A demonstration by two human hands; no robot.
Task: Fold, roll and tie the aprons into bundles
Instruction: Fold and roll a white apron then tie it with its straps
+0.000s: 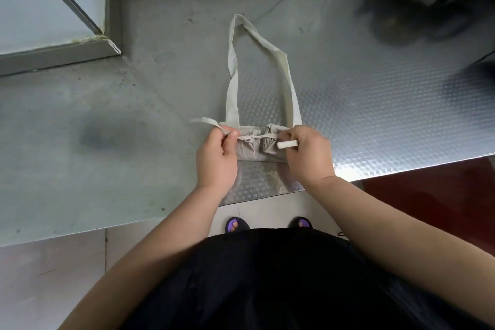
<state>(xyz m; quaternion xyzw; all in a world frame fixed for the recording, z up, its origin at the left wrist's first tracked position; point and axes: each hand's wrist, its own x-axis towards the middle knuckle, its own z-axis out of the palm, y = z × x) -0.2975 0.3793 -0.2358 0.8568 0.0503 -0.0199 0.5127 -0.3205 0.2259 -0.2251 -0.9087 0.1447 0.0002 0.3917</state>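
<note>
Rolled beige apron bundle [254, 146] lies on metal worktop [375, 104], near front edge, between both hands. Left hand [217, 154] pinches left tie strap [206, 122]; right hand [308, 153] grips right tie strap [287, 144]. Straps cross in knot [251, 138] on top of bundle. Neck loop [257, 67] lies flat on worktop, stretched away from person. Dark blurred object [426, 0] at far right.

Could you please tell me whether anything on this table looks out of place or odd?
Mostly the neck loop: it trails untucked from the apron bundle across the table, twisted at its far end, while the left hand and right hand pinch the ties. A dark smudge marks the table's left side.
</note>
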